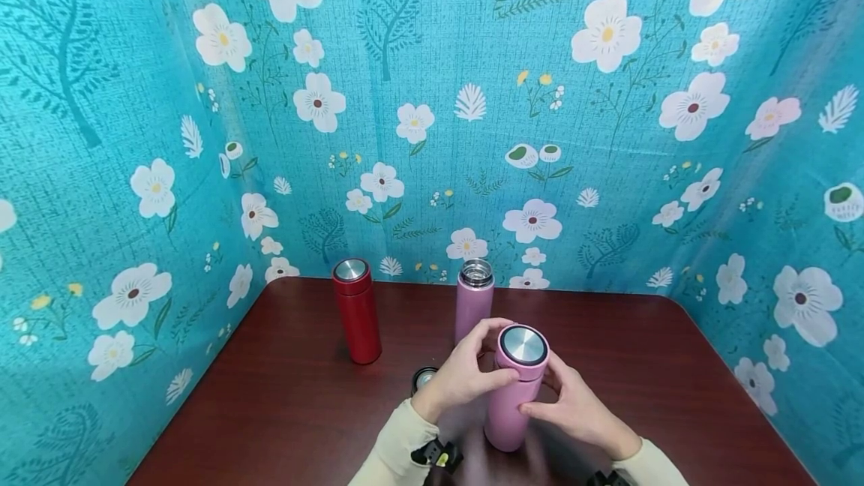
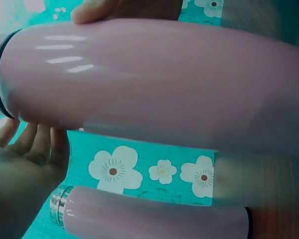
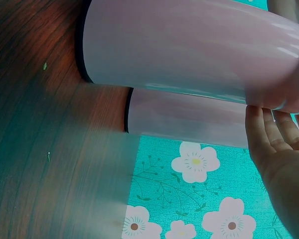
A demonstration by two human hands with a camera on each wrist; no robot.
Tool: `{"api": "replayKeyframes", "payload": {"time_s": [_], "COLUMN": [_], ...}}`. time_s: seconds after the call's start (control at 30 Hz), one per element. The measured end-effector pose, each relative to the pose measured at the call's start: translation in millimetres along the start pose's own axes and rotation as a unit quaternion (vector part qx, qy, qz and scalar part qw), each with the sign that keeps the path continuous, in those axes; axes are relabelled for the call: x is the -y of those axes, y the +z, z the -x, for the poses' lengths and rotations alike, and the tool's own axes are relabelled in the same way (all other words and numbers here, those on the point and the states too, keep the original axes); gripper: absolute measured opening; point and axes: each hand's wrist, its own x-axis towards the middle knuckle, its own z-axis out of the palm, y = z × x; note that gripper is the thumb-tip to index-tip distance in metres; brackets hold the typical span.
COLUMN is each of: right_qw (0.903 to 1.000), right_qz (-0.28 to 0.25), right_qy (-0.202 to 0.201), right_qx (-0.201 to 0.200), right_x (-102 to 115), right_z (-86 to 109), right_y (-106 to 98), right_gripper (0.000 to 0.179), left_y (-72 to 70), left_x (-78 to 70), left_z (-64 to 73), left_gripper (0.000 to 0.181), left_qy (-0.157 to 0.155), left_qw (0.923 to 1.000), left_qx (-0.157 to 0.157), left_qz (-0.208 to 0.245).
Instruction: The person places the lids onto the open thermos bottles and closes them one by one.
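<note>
A pink thermos flask [image 1: 506, 412] with a steel-topped lid [image 1: 523, 345] stands upright near the front of the table, between both hands. My left hand [image 1: 469, 370] grips it at the lid, thumb in front and fingers around the far side. Lower down, my right hand [image 1: 586, 409] holds the body from the right, its thumb across the front. Behind them is a purple-pink flask [image 1: 475, 304] without a lid, its steel mouth showing; in the left wrist view this lidless flask [image 2: 154, 211] lies beyond the held one. A dark-rimmed lid [image 1: 424, 378] sits left of my left hand, partly hidden.
A red flask [image 1: 358, 321] with its lid on stands upright at the back left of the dark wooden table [image 1: 283, 396]. Blue flowered cloth [image 1: 432, 133] hangs around the back and sides, right behind the table's far edge.
</note>
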Motion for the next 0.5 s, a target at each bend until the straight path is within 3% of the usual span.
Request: {"api": "replayKeyframes", "payload": {"time_s": [0.27,0.5], "right_qw": [1.0000,1.0000], "right_qz": [-0.004,-0.003], "right_qy": [0.000,0.004], "right_qx": [0.004,0.003], "right_x": [-0.7,0.5], "right_z": [-0.9,-0.4], "right_y": [0.3,0.0], "right_gripper": [0.082,0.082], "left_y": [5.5,1.7], "left_x": [-0.1,2.8], "left_z": [-2.2,-1.7], "left_gripper": [0.061,0.059], "left_qy": [-0.016,-0.012], "left_qw": [0.9990,0.9997], "left_qx": [-0.042,-0.019], "left_qz": [0.009,0.004]}}
